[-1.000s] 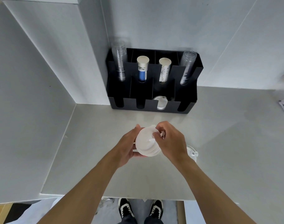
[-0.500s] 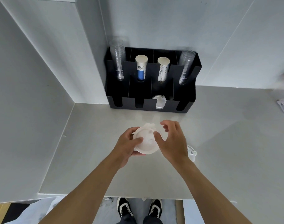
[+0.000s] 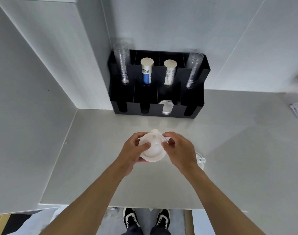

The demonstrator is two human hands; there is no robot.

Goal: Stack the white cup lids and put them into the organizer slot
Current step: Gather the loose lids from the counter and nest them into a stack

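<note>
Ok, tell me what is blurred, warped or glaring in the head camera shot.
Head view: wide-angle bending curves the wall seams and the counter edges; the lid stack, held by the left hand and right hand, is bright and washed out, its details soft; something at the far right edge is smeared by blur; the organizer reads sharp.

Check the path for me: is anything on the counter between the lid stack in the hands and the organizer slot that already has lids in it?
Nothing visible blocks it. The lid stack sits between the left hand and right hand, and the counter up to the organizer's lid slot is bare. A loose lid lies off to the right, outside the path.
</note>
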